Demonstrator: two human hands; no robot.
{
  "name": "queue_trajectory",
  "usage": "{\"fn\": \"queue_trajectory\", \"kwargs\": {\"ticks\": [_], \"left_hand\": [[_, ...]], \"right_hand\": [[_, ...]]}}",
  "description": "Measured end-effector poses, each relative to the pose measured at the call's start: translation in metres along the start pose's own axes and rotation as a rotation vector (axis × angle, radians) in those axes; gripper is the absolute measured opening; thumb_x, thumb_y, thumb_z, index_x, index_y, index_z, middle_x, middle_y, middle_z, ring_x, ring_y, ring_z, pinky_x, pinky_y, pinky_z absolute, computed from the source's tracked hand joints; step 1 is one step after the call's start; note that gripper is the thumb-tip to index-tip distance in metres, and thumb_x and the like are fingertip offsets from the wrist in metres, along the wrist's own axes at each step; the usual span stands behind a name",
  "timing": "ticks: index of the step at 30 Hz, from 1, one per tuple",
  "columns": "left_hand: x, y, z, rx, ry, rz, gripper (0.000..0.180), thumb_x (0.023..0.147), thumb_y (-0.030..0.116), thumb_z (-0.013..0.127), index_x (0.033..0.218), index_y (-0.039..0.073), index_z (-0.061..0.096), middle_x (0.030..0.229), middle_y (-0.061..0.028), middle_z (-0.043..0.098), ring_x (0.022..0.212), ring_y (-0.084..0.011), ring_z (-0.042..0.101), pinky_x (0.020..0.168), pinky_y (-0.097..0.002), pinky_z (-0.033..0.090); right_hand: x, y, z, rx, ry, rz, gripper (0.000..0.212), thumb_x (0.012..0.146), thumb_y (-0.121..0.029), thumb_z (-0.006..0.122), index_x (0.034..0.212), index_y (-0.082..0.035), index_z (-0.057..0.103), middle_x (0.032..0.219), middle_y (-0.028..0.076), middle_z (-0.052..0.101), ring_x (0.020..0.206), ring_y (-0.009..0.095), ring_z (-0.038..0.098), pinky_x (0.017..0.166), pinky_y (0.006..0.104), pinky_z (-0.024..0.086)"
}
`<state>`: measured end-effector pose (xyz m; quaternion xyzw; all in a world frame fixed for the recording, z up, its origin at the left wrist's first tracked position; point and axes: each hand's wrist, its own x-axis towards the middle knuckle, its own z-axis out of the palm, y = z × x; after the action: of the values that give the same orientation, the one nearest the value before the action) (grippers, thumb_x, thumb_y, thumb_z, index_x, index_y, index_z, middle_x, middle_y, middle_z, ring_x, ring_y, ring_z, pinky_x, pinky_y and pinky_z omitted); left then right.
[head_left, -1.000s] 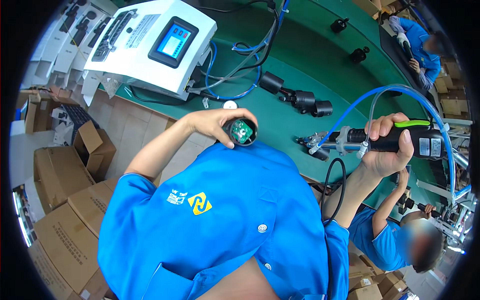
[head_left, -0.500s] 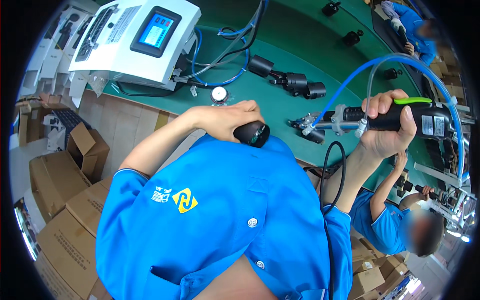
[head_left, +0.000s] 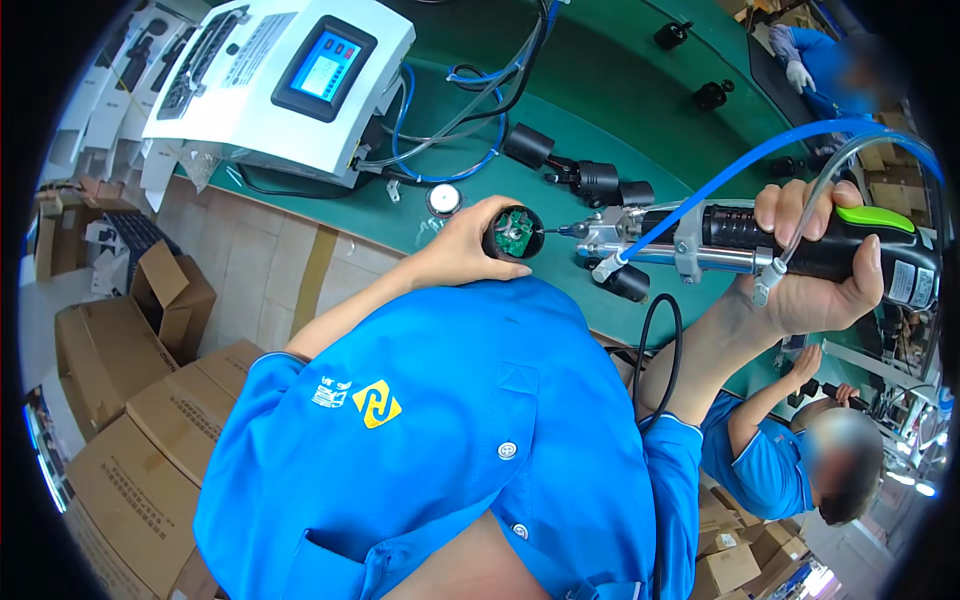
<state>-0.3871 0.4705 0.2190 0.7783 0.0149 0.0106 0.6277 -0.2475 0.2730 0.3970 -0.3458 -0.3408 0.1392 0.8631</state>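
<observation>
A black, matt cylindrical housing [head_left: 492, 236] sits in the left hand [head_left: 465, 245], to the right of and nearer the body than the white box-shaped machine with a lit blue screen [head_left: 240, 95]. Its round mouth faces up toward the wearer's head, and a green circuit board [head_left: 514, 234] with small pale parts shows inside the dark wall.

The left hand's fingers are spread about as wide as the housing and grip it from its left: the thumb lies along the near edge, the others along the far edge. The right hand [head_left: 825, 300], well to the right of the machine, is closed around a black tool with a bright green lever and a silver metal head [head_left: 735, 232]; its fingertips curl over the far side and the thumb stands against the near side. The thin tip points left and reaches the housing's rim; whether it touches anything inside cannot be told. A glossy blue hose [head_left: 702, 196] arches from the tool's head.

On the green counter [head_left: 480, 188], a small round part with a white face [head_left: 444, 199] lies just right of the machine and nearer the body. Farther right of the machine stand black ribbed cylinders [head_left: 594, 180]. Brown cardboard boxes [head_left: 125, 350] are stacked on the machine's near side.
</observation>
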Motion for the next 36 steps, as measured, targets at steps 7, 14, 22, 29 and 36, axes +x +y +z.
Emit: {"fn": "queue_trajectory", "kwargs": {"ticks": [7, 14, 22, 29, 36], "left_hand": [[0.002, -0.001, 0.006, 0.092, 0.04, 0.113, 0.059, 0.055, 0.016, 0.077, 0.105, 0.0, 0.05, 0.101, -0.0114, 0.053, 0.097, -0.0198, 0.053, 0.085, -0.0298, 0.04], [0.001, -0.003, 0.009, 0.141, 0.022, 0.134, 0.061, 0.054, 0.022, 0.076, 0.105, 0.001, 0.05, 0.1, -0.0134, 0.053, 0.094, -0.0266, 0.053, 0.082, -0.0333, 0.042], [0.003, -0.002, 0.008, 0.195, 0.016, 0.178, 0.061, 0.054, 0.023, 0.076, 0.104, -0.001, 0.05, 0.098, -0.0146, 0.054, 0.091, -0.0269, 0.054, 0.079, -0.0333, 0.042], [0.003, -0.001, 0.009, 0.209, 0.007, 0.186, 0.061, 0.054, 0.024, 0.076, 0.104, -0.001, 0.049, 0.098, -0.015, 0.053, 0.091, -0.0285, 0.054, 0.079, -0.0339, 0.043], [0.002, -0.001, 0.011, 0.218, 0.017, 0.203, 0.062, 0.055, 0.023, 0.075, 0.105, -0.001, 0.049, 0.097, -0.0148, 0.053, 0.091, -0.0294, 0.053, 0.079, -0.0345, 0.042]], "right_hand": [[-0.002, 0.012, 0.002, 0.011, 0.008, -0.022, 0.041, 0.077, -0.032, 0.045, 0.097, 0.002, 0.053, 0.067, 0.011, 0.053, 0.055, 0.021, 0.051, 0.054, 0.0332, 0.04], [-0.006, 0.018, 0.001, -0.023, -0.012, 0.003, 0.04, 0.076, -0.031, 0.046, 0.097, 0.002, 0.052, 0.068, 0.009, 0.048, 0.057, 0.017, 0.045, 0.058, 0.0323, 0.036], [-0.007, 0.022, 0.0, -0.051, 0.028, 0.004, 0.039, 0.075, -0.031, 0.047, 0.095, 0.002, 0.052, 0.067, 0.009, 0.049, 0.056, 0.017, 0.047, 0.057, 0.0333, 0.037], [-0.007, 0.026, 0.004, -0.059, 0.036, 0.003, 0.038, 0.076, -0.03, 0.046, 0.095, 0.002, 0.053, 0.066, 0.009, 0.049, 0.056, 0.017, 0.047, 0.057, 0.0335, 0.038], [-0.008, 0.03, 0.006, -0.026, 0.055, -0.02, 0.034, 0.077, -0.03, 0.045, 0.089, 0.001, 0.05, 0.063, 0.011, 0.05, 0.052, 0.02, 0.048, 0.052, 0.0348, 0.041]]}}
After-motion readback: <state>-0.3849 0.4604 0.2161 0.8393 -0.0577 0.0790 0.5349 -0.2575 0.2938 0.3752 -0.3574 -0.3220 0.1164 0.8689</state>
